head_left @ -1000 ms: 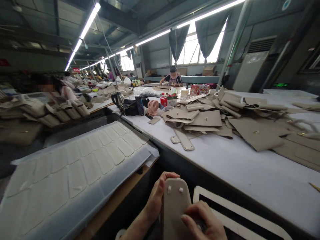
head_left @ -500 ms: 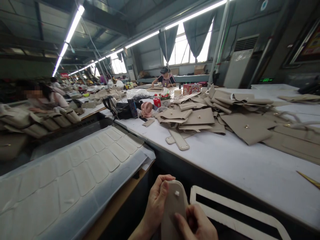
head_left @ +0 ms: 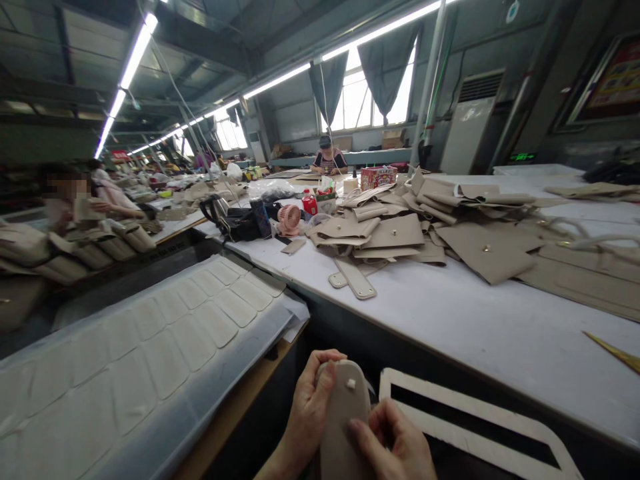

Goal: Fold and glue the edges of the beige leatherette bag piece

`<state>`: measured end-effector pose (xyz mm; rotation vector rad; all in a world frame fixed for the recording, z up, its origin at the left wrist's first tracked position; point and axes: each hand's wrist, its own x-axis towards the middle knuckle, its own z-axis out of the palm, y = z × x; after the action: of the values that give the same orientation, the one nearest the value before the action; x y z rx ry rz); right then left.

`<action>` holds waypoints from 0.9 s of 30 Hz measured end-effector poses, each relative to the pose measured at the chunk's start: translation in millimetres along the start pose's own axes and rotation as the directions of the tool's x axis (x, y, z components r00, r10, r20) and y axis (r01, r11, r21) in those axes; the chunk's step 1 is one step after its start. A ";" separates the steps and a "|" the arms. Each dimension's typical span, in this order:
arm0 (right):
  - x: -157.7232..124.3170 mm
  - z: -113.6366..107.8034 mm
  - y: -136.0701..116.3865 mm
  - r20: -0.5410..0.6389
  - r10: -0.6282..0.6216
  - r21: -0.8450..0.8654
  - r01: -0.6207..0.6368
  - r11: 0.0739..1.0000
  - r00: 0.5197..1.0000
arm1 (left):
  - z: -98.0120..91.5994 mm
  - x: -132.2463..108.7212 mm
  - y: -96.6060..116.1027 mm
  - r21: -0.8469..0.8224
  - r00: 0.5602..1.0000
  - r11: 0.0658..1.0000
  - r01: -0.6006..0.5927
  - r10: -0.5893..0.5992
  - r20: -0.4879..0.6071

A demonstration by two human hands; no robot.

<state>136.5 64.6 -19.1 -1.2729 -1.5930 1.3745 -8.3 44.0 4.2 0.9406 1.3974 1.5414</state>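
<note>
Between my hands is a beige leather strap [head_left: 343, 427] with a rounded end and a small whitish piece near its tip. My left hand [head_left: 311, 400] is closed around the strap's left edge, thumb on the front face. From the right, my right hand [head_left: 395, 443] pinches the other edge, with its thumb pressed on the face and fingers curled behind. The lower part of the strap runs out of view at the bottom. A pale frame-shaped piece [head_left: 465, 417] with a long opening lies just right of my right hand.
On the left, a board [head_left: 195, 387] carries rows of pale rounded pieces. The white table [head_left: 440, 313] holds a heap of beige leather pieces [head_left: 395, 233], a pink fan [head_left: 289, 219], a red-labelled bottle [head_left: 309, 202] and a pointed brass-coloured tool [head_left: 613, 350]. Co-workers sit farther back.
My right hand has shifted slightly up along the strap's right edge. My left hand keeps its hold. The view has turned slightly, and a co-worker at left has lifted a piece.
</note>
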 end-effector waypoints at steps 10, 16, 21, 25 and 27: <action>-4.4 8.6 -0.5 -0.058 -0.020 0.031 0.022 0.999 0.998 | -3.2 -3.9 -0.9 -0.021 0.998 0.998 0.055 -0.056 -0.041; -10.6 28.5 0.4 -0.127 -0.192 -0.027 0.190 0.981 0.973 | -0.7 -3.1 1.2 0.019 0.991 1.000 -0.005 0.007 -0.137; -5.2 33.0 2.8 -0.071 -0.193 -0.017 0.193 0.981 0.979 | -0.2 -4.5 -2.8 0.059 0.981 0.998 0.002 0.009 -0.192; -0.2 28.1 2.2 -0.034 -0.170 -0.001 0.170 0.985 0.985 | -14.2 6.1 7.9 0.115 1.000 0.993 -0.018 0.020 -0.017; -0.8 22.8 7.2 0.025 -0.167 -0.015 0.168 0.986 0.986 | -26.5 17.0 21.1 0.205 0.984 0.979 -0.013 -0.024 0.178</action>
<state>117.4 56.4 -31.1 -1.1084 -1.6904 1.2780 -41.1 49.2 22.5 1.1697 1.4460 1.2895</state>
